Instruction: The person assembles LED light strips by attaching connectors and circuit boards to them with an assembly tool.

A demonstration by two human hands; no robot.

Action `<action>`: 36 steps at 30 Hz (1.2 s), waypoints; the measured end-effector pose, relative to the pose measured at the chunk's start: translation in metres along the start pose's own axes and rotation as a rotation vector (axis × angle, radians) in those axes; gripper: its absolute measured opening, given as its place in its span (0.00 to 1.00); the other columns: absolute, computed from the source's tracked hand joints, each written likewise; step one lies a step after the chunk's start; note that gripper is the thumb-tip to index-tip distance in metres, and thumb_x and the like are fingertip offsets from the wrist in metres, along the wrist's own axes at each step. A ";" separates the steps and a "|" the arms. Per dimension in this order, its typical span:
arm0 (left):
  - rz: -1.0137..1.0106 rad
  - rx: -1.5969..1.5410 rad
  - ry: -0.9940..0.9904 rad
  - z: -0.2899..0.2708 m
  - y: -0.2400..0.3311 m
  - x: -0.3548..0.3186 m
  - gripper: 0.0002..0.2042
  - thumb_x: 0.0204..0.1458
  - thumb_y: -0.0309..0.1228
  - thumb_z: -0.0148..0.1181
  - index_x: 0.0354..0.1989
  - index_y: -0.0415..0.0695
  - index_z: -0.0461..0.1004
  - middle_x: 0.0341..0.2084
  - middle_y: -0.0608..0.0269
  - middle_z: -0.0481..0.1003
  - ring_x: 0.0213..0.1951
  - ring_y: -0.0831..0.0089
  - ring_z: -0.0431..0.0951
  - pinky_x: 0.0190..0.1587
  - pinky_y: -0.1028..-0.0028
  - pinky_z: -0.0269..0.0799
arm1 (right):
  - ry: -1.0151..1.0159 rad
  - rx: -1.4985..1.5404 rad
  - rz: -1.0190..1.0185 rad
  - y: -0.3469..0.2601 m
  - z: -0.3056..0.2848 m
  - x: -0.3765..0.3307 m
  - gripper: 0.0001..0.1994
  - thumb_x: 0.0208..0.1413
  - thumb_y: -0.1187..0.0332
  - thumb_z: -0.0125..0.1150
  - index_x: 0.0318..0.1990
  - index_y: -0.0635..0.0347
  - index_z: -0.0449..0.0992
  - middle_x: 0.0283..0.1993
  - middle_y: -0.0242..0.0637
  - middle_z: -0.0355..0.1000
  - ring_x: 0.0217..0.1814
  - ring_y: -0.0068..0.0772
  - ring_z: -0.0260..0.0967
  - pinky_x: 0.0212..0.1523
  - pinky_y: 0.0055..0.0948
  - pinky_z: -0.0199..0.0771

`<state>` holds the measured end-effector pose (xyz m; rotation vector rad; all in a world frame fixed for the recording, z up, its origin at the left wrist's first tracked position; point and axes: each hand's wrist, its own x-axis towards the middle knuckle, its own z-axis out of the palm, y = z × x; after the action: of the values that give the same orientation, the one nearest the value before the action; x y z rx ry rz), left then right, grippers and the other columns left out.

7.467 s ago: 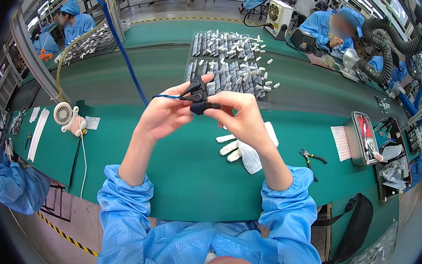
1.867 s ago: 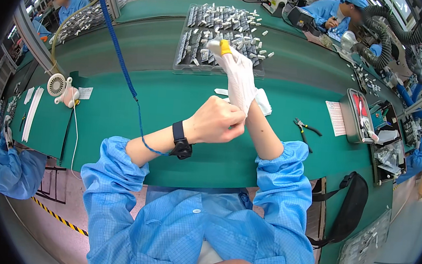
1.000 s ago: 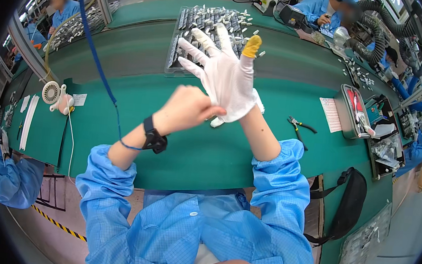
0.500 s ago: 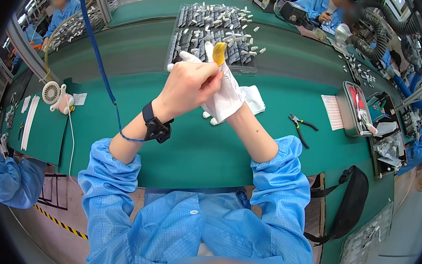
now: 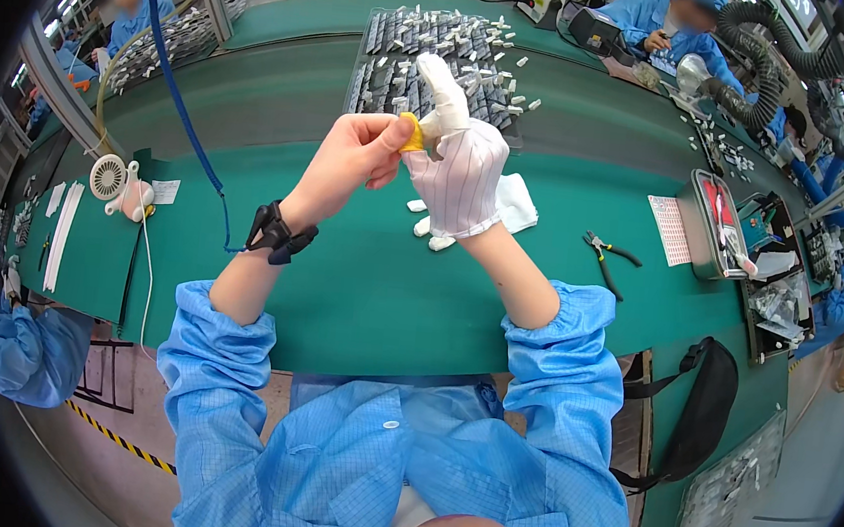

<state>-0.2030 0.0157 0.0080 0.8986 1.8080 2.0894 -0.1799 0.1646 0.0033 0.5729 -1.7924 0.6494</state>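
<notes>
The bare left hand [image 5: 351, 157] pinches a small yellow finger cot [image 5: 412, 134] between thumb and fingertips, right at the base of the raised index finger of the right hand [image 5: 460, 172], whose other fingers curl inside a white glove [image 5: 469, 182]. To my eye it goes best rolled evenly, the finger kept straight. One cot, one glove worn, one folded white cloth [image 5: 518, 202] just right of the hands, one pair of pliers [image 5: 605, 254] farther right, one little fan [image 5: 108, 178] at far left.
</notes>
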 end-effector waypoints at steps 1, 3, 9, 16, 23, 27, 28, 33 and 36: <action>-0.044 -0.074 -0.050 -0.002 0.001 0.000 0.19 0.56 0.45 0.54 0.25 0.39 0.71 0.11 0.75 0.59 0.14 0.87 0.56 0.17 0.82 0.52 | -0.001 0.001 0.002 -0.001 -0.001 0.001 0.31 0.36 0.69 0.62 0.55 0.64 0.68 0.17 0.33 0.68 0.14 0.32 0.63 0.20 0.30 0.62; -0.089 -0.148 -0.100 -0.002 0.001 0.000 0.18 0.56 0.44 0.54 0.27 0.39 0.72 0.11 0.76 0.59 0.14 0.86 0.56 0.17 0.82 0.52 | -0.021 -0.060 -0.010 -0.003 -0.003 0.002 0.31 0.37 0.67 0.62 0.55 0.64 0.68 0.15 0.31 0.66 0.12 0.30 0.61 0.18 0.28 0.60; -0.156 -0.074 -0.117 0.003 -0.005 -0.008 0.11 0.55 0.35 0.57 0.27 0.40 0.72 0.11 0.76 0.59 0.14 0.86 0.56 0.17 0.81 0.51 | 0.018 -0.135 -0.041 0.009 0.001 0.008 0.31 0.41 0.67 0.59 0.58 0.60 0.64 0.36 0.35 0.72 0.37 0.35 0.70 0.40 0.36 0.65; -0.267 -0.233 -0.229 0.008 -0.016 -0.012 0.12 0.52 0.35 0.60 0.22 0.41 0.69 0.13 0.73 0.63 0.16 0.85 0.59 0.18 0.81 0.52 | -0.071 -0.180 -0.047 0.005 -0.006 0.022 0.39 0.40 0.56 0.63 0.62 0.56 0.56 0.56 0.43 0.60 0.61 0.45 0.55 0.61 0.44 0.49; 0.634 0.805 -0.096 0.074 -0.107 0.011 0.13 0.46 0.35 0.64 0.31 0.37 0.72 0.25 0.63 0.73 0.30 0.65 0.74 0.45 0.67 0.67 | 0.147 0.202 0.185 0.039 -0.042 0.039 0.40 0.46 0.57 0.67 0.64 0.59 0.52 0.55 0.45 0.64 0.57 0.40 0.63 0.57 0.37 0.62; 0.555 1.348 -0.297 0.069 -0.127 0.027 0.13 0.46 0.36 0.61 0.31 0.38 0.71 0.25 0.59 0.73 0.33 0.58 0.74 0.48 0.62 0.64 | 0.033 -0.036 0.122 0.053 -0.065 0.041 0.29 0.44 0.65 0.67 0.56 0.54 0.66 0.52 0.41 0.67 0.54 0.42 0.65 0.54 0.34 0.65; 0.343 1.367 -0.354 0.060 -0.118 0.030 0.11 0.47 0.35 0.60 0.30 0.38 0.71 0.25 0.58 0.73 0.32 0.58 0.74 0.45 0.62 0.66 | 0.039 -0.041 0.126 0.056 -0.070 0.042 0.29 0.44 0.65 0.67 0.56 0.54 0.66 0.52 0.41 0.67 0.54 0.42 0.65 0.54 0.34 0.65; 0.104 0.381 -0.174 -0.001 -0.063 0.035 0.07 0.56 0.30 0.52 0.35 0.39 0.69 0.26 0.68 0.70 0.32 0.83 0.68 0.36 0.80 0.65 | -0.606 -0.024 0.096 0.075 -0.080 0.034 0.27 0.42 0.72 0.64 0.55 0.50 0.68 0.55 0.41 0.67 0.55 0.44 0.64 0.54 0.34 0.66; 0.047 0.211 -0.204 -0.008 -0.038 0.030 0.08 0.58 0.33 0.51 0.39 0.41 0.67 0.29 0.75 0.67 0.33 0.88 0.64 0.37 0.83 0.62 | -1.011 0.221 0.074 0.087 -0.082 0.027 0.30 0.41 0.72 0.62 0.57 0.53 0.65 0.52 0.44 0.69 0.51 0.41 0.67 0.50 0.34 0.69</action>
<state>-0.2395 0.0337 -0.0197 1.1714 1.9371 1.7803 -0.1888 0.2815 0.0372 1.1198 -2.6998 0.6610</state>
